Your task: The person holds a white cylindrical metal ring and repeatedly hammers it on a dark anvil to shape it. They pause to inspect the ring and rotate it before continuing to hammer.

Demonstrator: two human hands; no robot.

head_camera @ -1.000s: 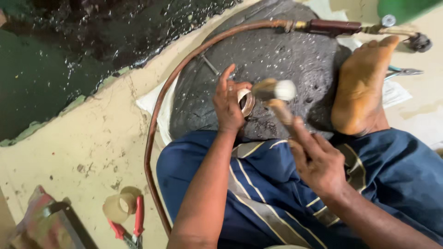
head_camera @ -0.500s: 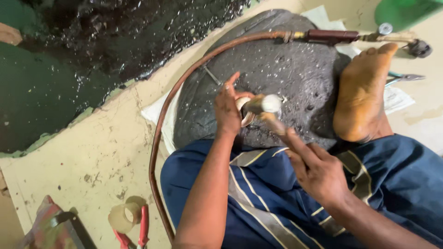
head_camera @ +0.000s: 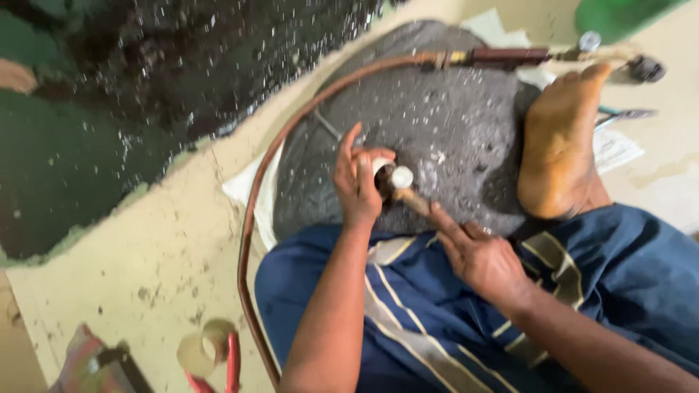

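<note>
The left hand [head_camera: 358, 182] is curled around a small pale ring-shaped piece [head_camera: 380, 169], pinning it down on the dark grey stone slab [head_camera: 437, 124] that lies on the floor. The right hand [head_camera: 480, 258] is closed on the wooden handle of a small hammer [head_camera: 405, 186], its forefinger stretched along the handle; the hammer's round pale head sits just beside the left fingers, touching or almost touching the piece, though blur hides which. Both forearms reach out over a blue striped cloth [head_camera: 408, 313] across the lap. To the right of the right hand a bare foot [head_camera: 561, 145] rests on the slab's edge. A copper-coloured hose [head_camera: 251, 218] curves round the far and left side of the slab, ending in a torch [head_camera: 510, 56] beyond the hands. Down to the left of the left arm, red-handled pliers [head_camera: 229, 360] lie on the cream floor [head_camera: 145, 255].
</note>
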